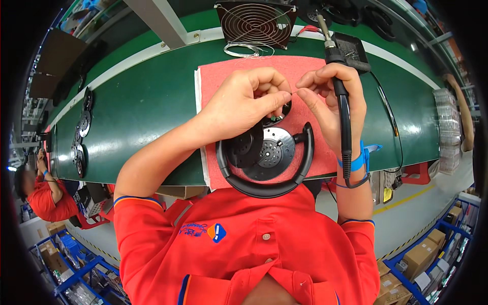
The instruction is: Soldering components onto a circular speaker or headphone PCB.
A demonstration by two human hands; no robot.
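On a pink mat (310,63) lies a pair of black headphones, its curved headband (269,190) toward me. One round ear-cup part (274,152) shows a perforated disc. My left hand (246,99) is closed in a pinch above the far ear cup (278,118), which is partly hidden under it. A very fine wire (293,92) seems to run from its fingertips toward my right fingers. Upright in my right hand (335,96) is a soldering iron (333,55), tip pointing away from me. That hand's thumb and forefinger come close together near the wire.
A fan with a wire guard (255,23) stands at the back, with a coil of thin pale wire (246,50) before it. Beside it is a black soldering stand (351,51). Round black parts (84,122) line the left; stacked clear trays (448,129) stand right. A person (48,195) sits far left.
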